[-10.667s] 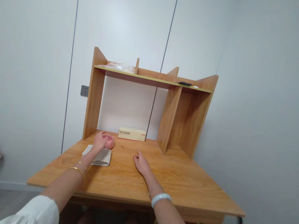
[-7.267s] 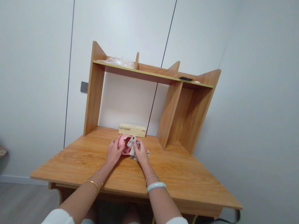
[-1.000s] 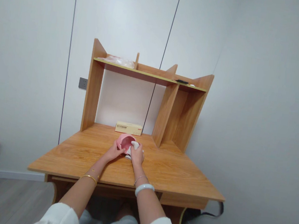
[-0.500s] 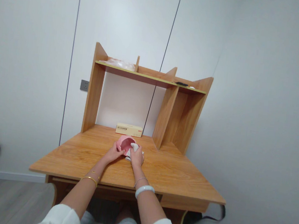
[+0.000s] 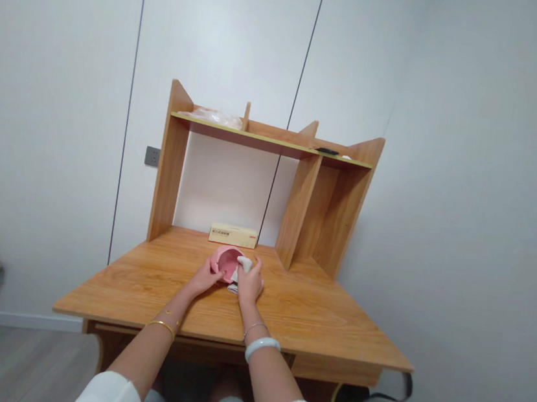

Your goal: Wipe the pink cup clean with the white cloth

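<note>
The left hand (image 5: 205, 278) grips the pink bowl (image 5: 228, 261) at its left side. The thumb lies at the near rim; the remaining fingers are curved against the outer wall and are partly concealed. The bowl is located between the fingers of both hands, tilted, with its opening facing the wearer. Contact between bowl and desk cannot be determined.

The right hand (image 5: 250, 283) pinches the light cloth (image 5: 244, 264) between thumb and fingers. One finger is raised slightly apart from the thumb; the position of the others cannot be determined. The cloth projects from the thumb side of these fingers, at the bowl's right rim, and a folded portion hangs just below them.

The wooden desk (image 5: 322, 325) extends beneath the fingers and to both sides. A cream box (image 5: 232, 236) stands beyond the fingertips, near the bowl, with its printed face toward the wearer. The shelf unit (image 5: 296, 211) rises beyond and above the fingers. Its upper shelf carries clear plastic wrapping (image 5: 213, 116) above and left of the fingers, and a flat black object (image 5: 327, 151) above and right of them.
</note>
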{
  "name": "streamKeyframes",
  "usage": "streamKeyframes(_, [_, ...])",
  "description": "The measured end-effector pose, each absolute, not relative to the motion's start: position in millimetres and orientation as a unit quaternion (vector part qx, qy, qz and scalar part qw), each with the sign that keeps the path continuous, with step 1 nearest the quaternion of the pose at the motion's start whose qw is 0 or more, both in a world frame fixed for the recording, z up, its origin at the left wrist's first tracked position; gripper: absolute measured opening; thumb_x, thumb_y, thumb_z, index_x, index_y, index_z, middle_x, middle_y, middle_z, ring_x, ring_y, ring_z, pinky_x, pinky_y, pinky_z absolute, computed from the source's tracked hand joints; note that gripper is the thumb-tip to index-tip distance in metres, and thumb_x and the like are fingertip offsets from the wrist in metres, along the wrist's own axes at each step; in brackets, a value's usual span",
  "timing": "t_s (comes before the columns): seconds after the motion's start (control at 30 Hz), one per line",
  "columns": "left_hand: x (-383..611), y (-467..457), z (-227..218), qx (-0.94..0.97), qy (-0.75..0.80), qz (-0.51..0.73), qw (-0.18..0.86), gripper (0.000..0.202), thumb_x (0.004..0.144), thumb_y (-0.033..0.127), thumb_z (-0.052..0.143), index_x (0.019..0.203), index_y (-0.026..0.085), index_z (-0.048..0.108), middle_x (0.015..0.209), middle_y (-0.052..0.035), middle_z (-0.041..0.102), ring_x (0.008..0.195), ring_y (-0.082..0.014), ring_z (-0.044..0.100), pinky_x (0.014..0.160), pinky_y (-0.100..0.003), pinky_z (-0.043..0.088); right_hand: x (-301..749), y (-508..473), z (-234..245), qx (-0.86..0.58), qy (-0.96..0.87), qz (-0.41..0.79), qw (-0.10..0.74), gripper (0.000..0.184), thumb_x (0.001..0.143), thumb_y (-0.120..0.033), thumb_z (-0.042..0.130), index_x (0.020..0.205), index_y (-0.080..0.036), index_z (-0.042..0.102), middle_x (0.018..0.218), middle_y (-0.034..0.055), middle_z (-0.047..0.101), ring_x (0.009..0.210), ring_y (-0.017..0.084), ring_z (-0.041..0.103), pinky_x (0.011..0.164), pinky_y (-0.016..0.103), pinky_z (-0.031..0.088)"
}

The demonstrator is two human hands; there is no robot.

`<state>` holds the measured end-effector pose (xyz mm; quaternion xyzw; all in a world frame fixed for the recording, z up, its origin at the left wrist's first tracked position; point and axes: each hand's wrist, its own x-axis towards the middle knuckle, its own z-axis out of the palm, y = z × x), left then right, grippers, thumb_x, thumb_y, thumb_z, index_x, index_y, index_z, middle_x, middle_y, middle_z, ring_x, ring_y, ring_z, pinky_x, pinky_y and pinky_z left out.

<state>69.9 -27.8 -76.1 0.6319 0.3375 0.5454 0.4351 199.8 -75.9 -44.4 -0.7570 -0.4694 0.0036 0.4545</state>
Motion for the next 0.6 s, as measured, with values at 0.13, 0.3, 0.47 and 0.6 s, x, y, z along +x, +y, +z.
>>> streamKeyframes(0.13, [69.1,-33.1,-72.9,0.647,0.360,0.536,0.405,0.052,0.059,0.018,0.068,0.107,0.012,0.048,0.088,-0.0041,0.060,0.082,-0.0157,0.058,0.077,-0.031,0.048,200.1,-76.3,-43.7,-0.767,-0.483,0.029,0.422,0.046,0.078,-0.036,0.045,0.121,-0.020,0.043,0.094,0.0087,0.066,0.098,0.023,0.058,0.087,0.036,0.031])
streamKeyframes(0.3, [69.1,-39.1,-67.1,0.668,0.345,0.524,0.401,0.055,0.061,0.012,0.062,0.114,0.014,0.044,0.090,-0.0024,0.059,0.083,-0.0140,0.057,0.077,-0.029,0.049,200.2,-77.7,-42.5,-0.768,-0.493,0.044,0.406,0.043,0.077,-0.037,0.046,0.117,-0.020,0.047,0.090,0.0077,0.066,0.096,0.024,0.059,0.089,0.038,0.029])
streamKeyframes(0.47, [68.0,-42.8,-64.9,0.672,0.340,0.525,0.397,0.059,0.061,0.011,0.061,0.117,0.012,0.042,0.092,-0.0038,0.059,0.085,-0.0145,0.057,0.078,-0.029,0.048,199.9,-78.4,-42.6,-0.768,-0.493,0.042,0.407,0.041,0.078,-0.036,0.045,0.117,-0.022,0.046,0.092,0.0061,0.066,0.096,0.023,0.059,0.089,0.037,0.030])
streamKeyframes(0.6, [68.4,-43.3,-64.9,0.667,0.355,0.526,0.390,0.058,0.061,0.010,0.061,0.116,0.013,0.043,0.092,-0.0041,0.059,0.085,-0.0147,0.057,0.079,-0.029,0.048,199.6,-78.6,-42.2,-0.765,-0.496,0.049,0.407,0.040,0.078,-0.037,0.045,0.115,-0.022,0.046,0.094,0.0055,0.066,0.096,0.022,0.059,0.087,0.036,0.032])
